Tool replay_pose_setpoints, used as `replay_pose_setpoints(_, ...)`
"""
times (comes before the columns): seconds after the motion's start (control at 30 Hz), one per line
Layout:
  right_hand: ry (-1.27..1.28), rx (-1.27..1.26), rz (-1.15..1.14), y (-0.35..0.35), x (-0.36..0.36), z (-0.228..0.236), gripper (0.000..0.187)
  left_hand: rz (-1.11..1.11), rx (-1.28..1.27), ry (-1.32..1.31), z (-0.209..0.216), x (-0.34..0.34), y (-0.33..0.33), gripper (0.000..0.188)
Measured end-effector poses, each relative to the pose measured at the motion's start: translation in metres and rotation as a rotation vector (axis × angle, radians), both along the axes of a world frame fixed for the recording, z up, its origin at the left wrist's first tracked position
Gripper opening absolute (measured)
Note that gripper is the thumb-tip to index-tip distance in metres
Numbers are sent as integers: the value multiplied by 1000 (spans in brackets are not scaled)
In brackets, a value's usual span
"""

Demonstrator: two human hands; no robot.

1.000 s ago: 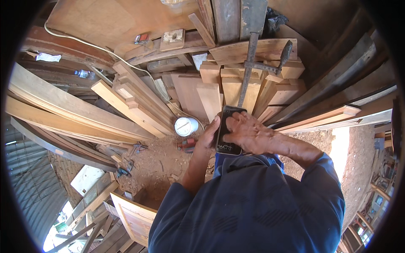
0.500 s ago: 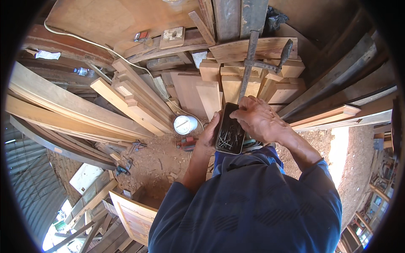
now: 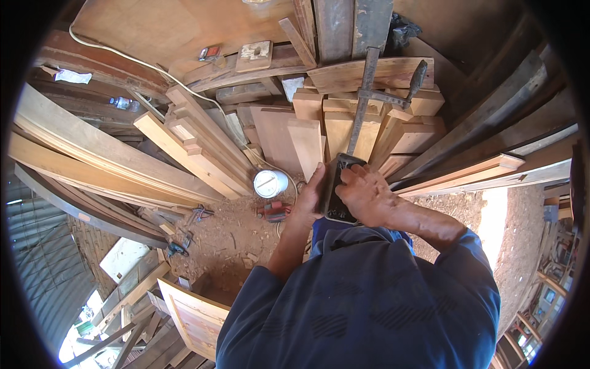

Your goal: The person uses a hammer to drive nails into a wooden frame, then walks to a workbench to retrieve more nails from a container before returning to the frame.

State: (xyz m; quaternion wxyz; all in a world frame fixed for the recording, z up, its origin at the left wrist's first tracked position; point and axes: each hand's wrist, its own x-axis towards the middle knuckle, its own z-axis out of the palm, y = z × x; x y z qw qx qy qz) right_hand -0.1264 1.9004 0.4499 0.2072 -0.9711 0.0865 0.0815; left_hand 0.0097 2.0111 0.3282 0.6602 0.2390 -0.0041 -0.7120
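My left hand (image 3: 311, 194) grips a dark, open rectangular box (image 3: 335, 208) by its left side, holding it in front of my body. My right hand (image 3: 370, 198) reaches over the box from the right, its fingers curled down inside near the far end. Whatever those fingertips pinch is hidden. Most of the box's inside is shaded or covered by the hand. Just beyond the box stands a metal bar clamp (image 3: 357, 117) with a dark handle (image 3: 417, 77), set among pale wood boards (image 3: 352, 129).
A white bucket (image 3: 268, 184) stands left of the box, by a red tool (image 3: 275, 211) on the dusty floor (image 3: 230, 237). Long timbers (image 3: 104, 144) lean at the left, more boards (image 3: 479, 172) at the right. A pale cable (image 3: 147, 66) runs across the wood. A panelled board (image 3: 193, 310) lies near left.
My right hand has moved down and deeper into the box, its fingers now curled. The metal nails or screws that showed there are now covered. The box has shifted slightly right and tilted.
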Motion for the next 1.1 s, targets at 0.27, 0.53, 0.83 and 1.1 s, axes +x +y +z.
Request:
replay_pose_setpoints(0.27, 45, -129, 65, 10, 1, -17, 16, -1, 113, 84, -11, -9, 1, 49)
replay_pose_setpoints(0.53, -217, 546, -134, -23, -13, 4, 7, 33, 58, 68, -3, -4, 1, 48)
replay_pose_setpoints(0.83, -539, 1725, -465, -42, -30, -14, 15, 22, 20, 61, 14, -6, -9, 50)
replay_pose_setpoints(1.1, -346, 1323, -541, -48, -34, -1, 23, 27, 49, 38, 8, -4, -4, 51)
